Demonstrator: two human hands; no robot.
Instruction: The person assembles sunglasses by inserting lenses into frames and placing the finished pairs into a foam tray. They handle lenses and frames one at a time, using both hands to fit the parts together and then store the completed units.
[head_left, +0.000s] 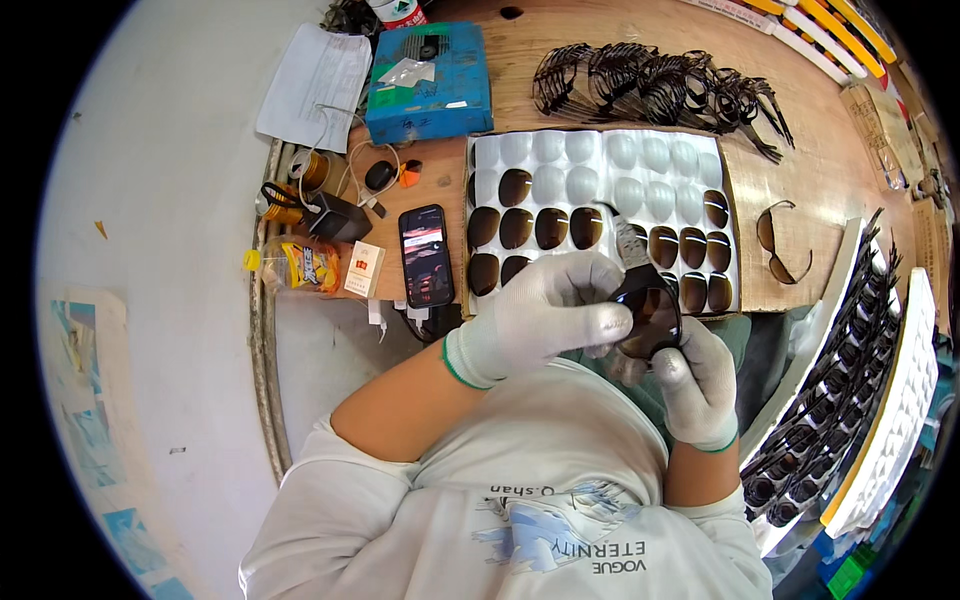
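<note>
Head view, held piece: dark-framed sunglasses with a brown tinted lens (656,318), raised between both hands over the near edge of the tray.
Left hand: in a white knit glove with green cuff (545,312), pinching the frame's left side between thumb and fingers.
Right hand: in a matching glove (700,385), fingertips pinching the frame's lower edge.
Lens tray: white moulded tray in a cardboard box (602,165), brown rounded lenses (551,229) in its nearer rows.
Beyond the tray: tangled heap of thin black frames (655,85).
Left of tray: black rectangular phone (426,256), screen lit; farther off, blue box (430,85).
Right of tray: brown-lensed sunglasses (768,232) on the wooden table (800,190).
</note>
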